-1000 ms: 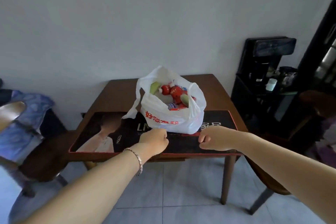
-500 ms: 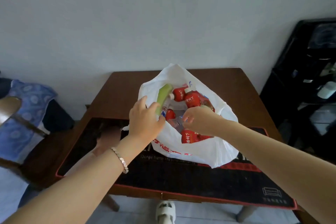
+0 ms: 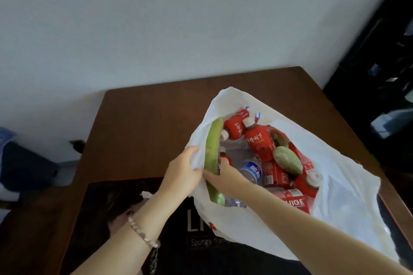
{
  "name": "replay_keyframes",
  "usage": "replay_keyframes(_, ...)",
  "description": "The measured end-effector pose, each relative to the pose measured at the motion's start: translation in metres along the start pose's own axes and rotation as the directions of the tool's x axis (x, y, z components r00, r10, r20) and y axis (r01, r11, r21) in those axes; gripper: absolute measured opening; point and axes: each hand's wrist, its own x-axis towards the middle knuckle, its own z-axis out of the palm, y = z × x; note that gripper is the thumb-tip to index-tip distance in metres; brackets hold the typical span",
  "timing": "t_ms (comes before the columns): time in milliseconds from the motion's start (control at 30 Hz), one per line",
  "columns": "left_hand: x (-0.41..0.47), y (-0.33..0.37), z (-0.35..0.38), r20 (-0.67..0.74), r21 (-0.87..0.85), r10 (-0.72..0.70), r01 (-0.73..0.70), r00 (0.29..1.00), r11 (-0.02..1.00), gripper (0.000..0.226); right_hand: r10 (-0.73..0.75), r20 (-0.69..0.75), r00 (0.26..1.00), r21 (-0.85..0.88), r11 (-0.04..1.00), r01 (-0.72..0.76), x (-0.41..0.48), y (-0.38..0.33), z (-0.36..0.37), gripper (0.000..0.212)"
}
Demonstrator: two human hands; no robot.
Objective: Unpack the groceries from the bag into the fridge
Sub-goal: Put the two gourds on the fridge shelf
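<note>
A white plastic bag (image 3: 348,185) lies open on the brown table (image 3: 143,123). Inside are several red bottles (image 3: 259,143), a clear water bottle (image 3: 250,171), red cartons (image 3: 295,202), a short green vegetable (image 3: 287,161) and a long green gourd (image 3: 212,152) leaning on the bag's left rim. My left hand (image 3: 183,174) pinches the bag's left edge. My right hand (image 3: 225,176) reaches into the bag and closes around the lower part of the long green gourd. No fridge is in view.
A dark printed mat (image 3: 169,241) covers the near part of the table, under the bag. Black furniture (image 3: 380,87) stands to the right, against the white wall. A blue cloth on a chair (image 3: 6,152) shows at the far left.
I have come closer to the table and look down into the bag. My left hand moved to the bag's rim; my right hand shifted from the bottles onto the long green gourd.
</note>
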Motion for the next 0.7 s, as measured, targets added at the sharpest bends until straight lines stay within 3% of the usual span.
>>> replay_keyframes(33, -0.001, -0.005, -0.004, -0.016, -0.021, 0.011, -0.011, 1.0, 1.0, 0.056, 0.052, 0.059, 0.997, 0.025, 0.998, -0.054, 0.005, -0.001, 0.006, 0.064)
replay_keyframes(200, 0.004, -0.01, -0.029, -0.12, -0.02, 0.029, -0.032, 0.992, 0.999, 0.051, 0.177, 0.037, 0.984, 0.157, 0.971, -0.181, 0.014, -0.005, 0.009, 0.105)
replay_keyframes(400, 0.002, -0.012, -0.028, -0.141, 0.057, 0.049, -0.041, 0.989, 0.998, 0.054, 0.191, 0.123, 0.974, 0.329, 0.918, -0.221, -0.01, 0.0, -0.032, 0.053)
replay_keyframes(500, -0.007, -0.005, -0.022, -0.122, 0.067, 0.071, -0.063, 0.99, 0.996, 0.056, 0.118, 0.098, 0.988, 0.236, 0.962, -0.138, -0.045, 0.015, -0.067, 0.041)
replay_keyframes(600, -0.018, 0.009, -0.008, -0.116, 0.093, 0.14, -0.129, 0.983, 0.987, 0.059, 0.03, -0.027, 0.999, 0.012, 0.999, -0.03, -0.095, 0.034, -0.093, 0.045)
replay_keyframes(700, -0.032, 0.029, 0.007, -0.13, 0.207, 0.168, -0.139, 0.977, 0.968, 0.058, -0.034, -0.202, 0.979, -0.045, 0.999, 0.025, -0.141, 0.064, -0.118, 0.058)
